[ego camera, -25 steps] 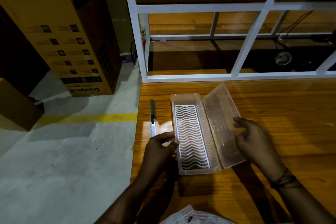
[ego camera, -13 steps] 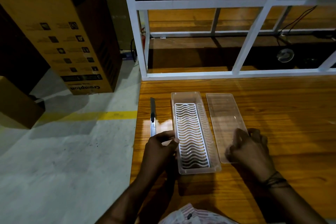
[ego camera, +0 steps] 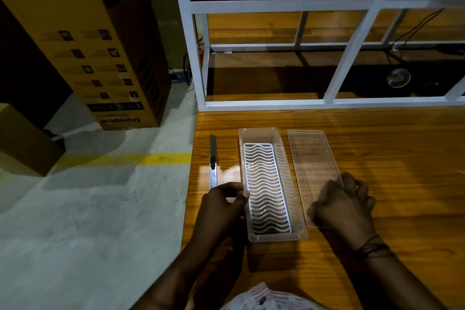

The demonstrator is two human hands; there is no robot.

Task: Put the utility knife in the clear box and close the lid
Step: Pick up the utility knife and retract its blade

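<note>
A long clear box [ego camera: 261,133] stands open on the wooden table, with a white wavy grid insert [ego camera: 266,189] lying in its bottom. Its clear lid [ego camera: 310,156] lies flat on the table just right of the box. The utility knife [ego camera: 212,161], slim with a dark slider, lies on the table left of the box, parallel to it. My left hand [ego camera: 221,206] grips the box's left wall near the front, close to the knife's near end. My right hand [ego camera: 342,206] rests on the lid's near end, fingers curled over its edge.
The table's left edge [ego camera: 190,184] runs just beyond the knife, with concrete floor and a yellow line below. A white metal frame [ego camera: 276,103] with wooden shelves stands behind the table. A tall cardboard carton [ego camera: 100,45] stands on the floor at the left.
My right hand has laid the lid down flat on the table right of the box; it was tilted up a second ago. My left hand has stayed on the box.
</note>
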